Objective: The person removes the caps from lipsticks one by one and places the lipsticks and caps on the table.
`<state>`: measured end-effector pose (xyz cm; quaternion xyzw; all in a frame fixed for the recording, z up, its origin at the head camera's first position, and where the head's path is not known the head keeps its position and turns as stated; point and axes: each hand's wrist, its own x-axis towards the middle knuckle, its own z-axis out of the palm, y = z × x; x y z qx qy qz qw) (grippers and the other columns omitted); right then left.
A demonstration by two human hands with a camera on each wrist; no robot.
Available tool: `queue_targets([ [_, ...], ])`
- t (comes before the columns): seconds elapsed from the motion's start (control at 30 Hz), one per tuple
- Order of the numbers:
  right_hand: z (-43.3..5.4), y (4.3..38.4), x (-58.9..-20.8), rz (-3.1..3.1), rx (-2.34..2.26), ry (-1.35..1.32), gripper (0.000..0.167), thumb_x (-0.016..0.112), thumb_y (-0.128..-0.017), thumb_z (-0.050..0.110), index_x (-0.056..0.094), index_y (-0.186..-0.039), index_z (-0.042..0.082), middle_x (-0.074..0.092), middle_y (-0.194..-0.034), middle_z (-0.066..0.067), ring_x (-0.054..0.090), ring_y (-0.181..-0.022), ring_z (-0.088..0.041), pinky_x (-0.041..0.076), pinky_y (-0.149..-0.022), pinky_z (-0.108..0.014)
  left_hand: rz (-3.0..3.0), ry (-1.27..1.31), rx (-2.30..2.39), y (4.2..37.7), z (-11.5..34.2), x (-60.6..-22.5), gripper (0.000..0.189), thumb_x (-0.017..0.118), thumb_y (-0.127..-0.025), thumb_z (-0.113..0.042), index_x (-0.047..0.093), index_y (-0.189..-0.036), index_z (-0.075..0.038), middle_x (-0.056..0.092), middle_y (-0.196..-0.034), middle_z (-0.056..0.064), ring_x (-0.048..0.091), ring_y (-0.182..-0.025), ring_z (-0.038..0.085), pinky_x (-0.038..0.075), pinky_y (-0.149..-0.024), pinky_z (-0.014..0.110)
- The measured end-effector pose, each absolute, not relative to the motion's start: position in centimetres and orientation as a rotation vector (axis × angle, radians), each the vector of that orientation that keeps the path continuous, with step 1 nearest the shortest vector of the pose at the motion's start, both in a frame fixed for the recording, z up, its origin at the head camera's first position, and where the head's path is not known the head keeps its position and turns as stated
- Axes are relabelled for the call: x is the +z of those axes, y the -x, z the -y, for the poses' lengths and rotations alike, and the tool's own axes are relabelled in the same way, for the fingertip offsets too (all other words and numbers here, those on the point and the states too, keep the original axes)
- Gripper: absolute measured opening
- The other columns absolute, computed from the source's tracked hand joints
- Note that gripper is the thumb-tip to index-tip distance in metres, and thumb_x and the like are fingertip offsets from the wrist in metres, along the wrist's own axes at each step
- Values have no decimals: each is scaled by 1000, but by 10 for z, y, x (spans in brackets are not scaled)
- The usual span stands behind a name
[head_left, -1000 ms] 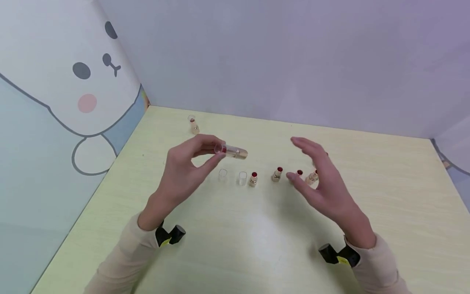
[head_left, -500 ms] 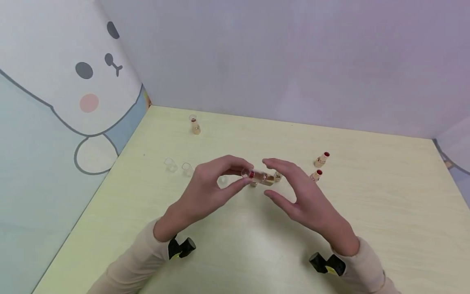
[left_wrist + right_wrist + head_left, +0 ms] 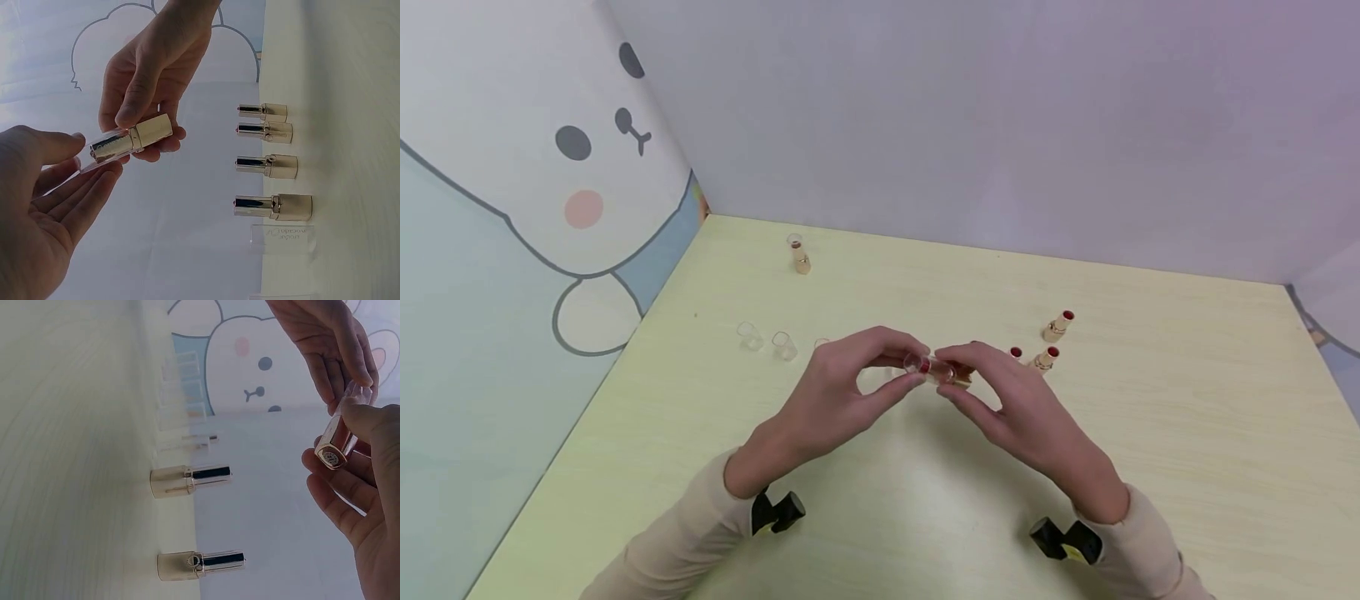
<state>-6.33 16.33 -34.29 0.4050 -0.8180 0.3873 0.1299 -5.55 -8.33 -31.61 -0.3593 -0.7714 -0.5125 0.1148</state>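
Observation:
My left hand [image 3: 850, 383] pinches the clear cap [image 3: 94, 156] of a lipstick between thumb and fingers. The lipstick [image 3: 958, 377] lies nearly level above the table, its red end inside the cap. Its gold base [image 3: 153, 129] is pinched by my right hand [image 3: 1026, 408], facing the left; the base's end shows in the right wrist view. Below the hands, several uncapped gold lipsticks [image 3: 290, 207] stand upright on the table, partly hidden by the hands in the head view. Beside them in the left wrist view stands a clear cap [image 3: 284, 239].
Several loose clear caps [image 3: 785, 346] stand left of my hands on the pale wooden table [image 3: 895, 517]. A lipstick with a clear cap over it [image 3: 801, 260] stands at the back left. To the right are uncapped lipsticks [image 3: 1056, 329]. A wall [image 3: 985, 125] rises behind.
My left hand has carried the capped lipstick rightward and toward me. My right hand has come in from the right, its thumb and fingers closing on the gold base.

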Motion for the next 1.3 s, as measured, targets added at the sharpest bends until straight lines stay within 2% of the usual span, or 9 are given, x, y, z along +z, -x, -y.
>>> queue_targets([
  [0.33,-164,65,-346,2375,1105,-1179,39,59,-106,39,66,-128,8,69,-110,4,63,-93,-6,49,-84,-13,2323,1051,-1451,55,84,-318,29,74,-96,-4,66,-124,-4,74,-115,6,75,-104,14,60,-97,23],
  [0.47,-163,66,-347,2367,1111,-1190,40,58,-105,41,66,-125,8,69,-109,4,61,-93,-6,49,-84,-13,2406,1081,-1400,54,83,-320,31,73,-98,-8,66,-128,-6,73,-119,2,73,-106,10,58,-98,19],
  [0.6,-162,66,-348,2317,1099,-1215,38,58,-106,40,67,-123,8,69,-107,5,59,-91,-5,50,-82,-14,2426,1099,-1329,54,82,-321,27,75,-96,-9,70,-123,-8,75,-116,0,73,-102,7,57,-95,16],
  [0.87,-162,64,-347,2332,1095,-1191,39,58,-105,42,68,-123,9,69,-109,7,60,-90,-3,50,-83,-15,2390,1083,-1274,55,83,-322,27,77,-95,-10,72,-120,-4,79,-110,3,77,-94,8,58,-89,14],
  [1.1,-161,65,-348,2317,1105,-1205,37,60,-104,41,68,-121,9,69,-107,6,60,-89,-3,49,-82,-13,2392,1098,-1292,55,86,-321,25,76,-96,-11,73,-119,-4,79,-108,2,77,-91,7,59,-84,14],
  [1.3,-159,67,-349,2256,1097,-1241,36,60,-105,39,69,-119,7,69,-109,7,58,-88,-1,48,-77,-12,2393,1129,-1303,57,89,-320,24,76,-96,-9,73,-119,-4,79,-108,3,77,-91,7,59,-81,14],
])
